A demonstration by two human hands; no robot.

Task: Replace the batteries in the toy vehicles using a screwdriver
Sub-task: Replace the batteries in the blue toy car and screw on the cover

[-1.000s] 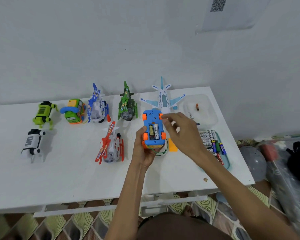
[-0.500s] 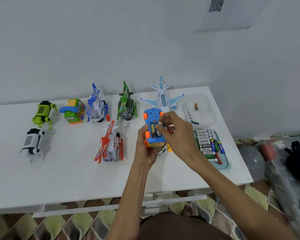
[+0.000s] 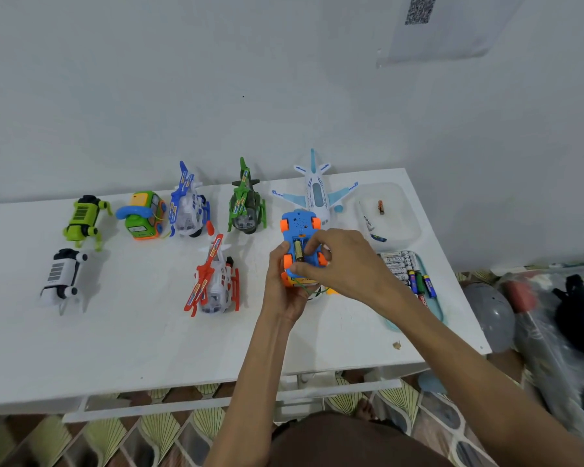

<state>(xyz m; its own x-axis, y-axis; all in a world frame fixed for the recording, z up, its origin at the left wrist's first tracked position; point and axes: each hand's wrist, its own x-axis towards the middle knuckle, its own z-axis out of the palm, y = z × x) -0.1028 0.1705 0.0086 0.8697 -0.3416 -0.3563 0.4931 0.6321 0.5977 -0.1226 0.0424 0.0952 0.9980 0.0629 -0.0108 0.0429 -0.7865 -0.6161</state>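
My left hand (image 3: pixel 280 281) grips an upturned blue toy car (image 3: pixel 297 224) with orange wheels from the near side and holds it just above the white table (image 3: pixel 132 332). The car's battery bay is open, and one gold battery (image 3: pixel 297 252) lies in its left slot. Over the right slot, my right hand (image 3: pixel 344 261) has its fingertips curled into the bay, pinching a second battery that the fingers hide. An orange cover piece (image 3: pixel 332 291) lies on the table under the right hand.
A teal tray (image 3: pixel 439 308) of several batteries sits to the right, with a clear tub (image 3: pixel 405 203) holding a loose battery behind it. Toy helicopters (image 3: pixel 216 278), a plane (image 3: pixel 316 190), a green car (image 3: pixel 144 215) and two robot dogs (image 3: pixel 83 219) stand to the left and behind.
My right hand came down from the car's far end into the battery bay and closed on the white battery in the right slot. That battery is now covered by the fingers.
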